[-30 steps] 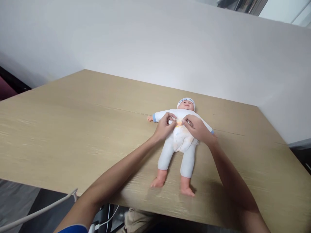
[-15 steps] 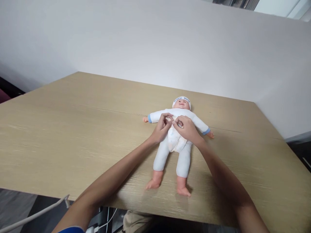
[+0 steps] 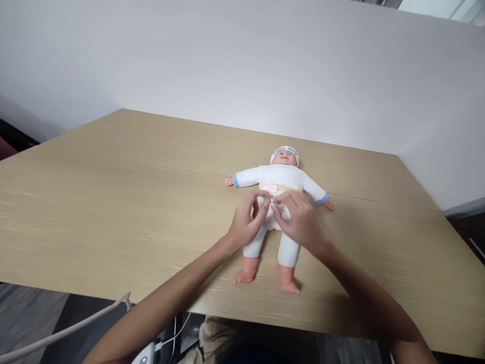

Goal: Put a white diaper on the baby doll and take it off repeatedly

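A baby doll (image 3: 282, 178) in white clothes and a white cap lies on its back on the wooden table (image 3: 113, 202), arms spread and bare feet toward me. A white diaper (image 3: 271, 217) wraps its hips. My left hand (image 3: 246, 222) and my right hand (image 3: 299, 220) meet over the doll's lower belly, fingers curled and pinched at the diaper's front. Both hands are slightly blurred, and they hide most of the diaper and the doll's thighs.
A plain white wall (image 3: 242, 65) stands right behind the table. A white cable (image 3: 64, 331) hangs below the table's near edge at the left. The table's right edge drops off near a dark floor area (image 3: 470, 227).
Both hands have slid down from the doll's chest to its lower belly, baring the chest and the top of the diaper. The doll has stayed in place.
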`<act>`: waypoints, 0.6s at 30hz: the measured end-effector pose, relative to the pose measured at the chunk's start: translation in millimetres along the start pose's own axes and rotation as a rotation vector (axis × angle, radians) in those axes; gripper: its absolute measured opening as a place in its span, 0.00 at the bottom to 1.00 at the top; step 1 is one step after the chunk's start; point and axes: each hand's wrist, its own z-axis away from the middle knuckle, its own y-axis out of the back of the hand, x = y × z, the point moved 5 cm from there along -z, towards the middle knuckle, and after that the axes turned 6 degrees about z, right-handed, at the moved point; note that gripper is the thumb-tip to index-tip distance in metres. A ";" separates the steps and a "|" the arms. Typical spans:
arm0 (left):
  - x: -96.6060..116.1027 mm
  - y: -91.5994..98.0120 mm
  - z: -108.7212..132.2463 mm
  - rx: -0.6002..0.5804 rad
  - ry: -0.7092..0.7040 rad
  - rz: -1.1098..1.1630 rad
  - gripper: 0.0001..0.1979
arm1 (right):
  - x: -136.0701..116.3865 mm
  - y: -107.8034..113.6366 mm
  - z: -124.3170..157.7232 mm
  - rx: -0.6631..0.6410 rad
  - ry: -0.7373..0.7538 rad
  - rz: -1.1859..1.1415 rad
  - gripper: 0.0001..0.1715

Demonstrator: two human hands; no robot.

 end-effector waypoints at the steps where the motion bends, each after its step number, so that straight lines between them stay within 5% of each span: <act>1: 4.1 -0.7 8.5 -0.109 -0.018 -0.048 0.15 | -10.8 -1.2 15.3 -0.063 0.023 -0.045 0.08; 6: -10.6 -3.0 34.4 -0.472 -0.123 -0.477 0.16 | -26.5 -11.6 78.8 -0.296 -0.046 -0.100 0.09; 13: -35.2 -19.1 26.1 -0.350 -0.047 -0.654 0.21 | 4.4 -11.7 79.1 -0.169 -0.322 0.045 0.05; 18: -35.2 -28.3 21.7 -0.318 -0.001 -0.632 0.17 | 5.4 -26.6 79.0 -0.100 -0.333 0.157 0.06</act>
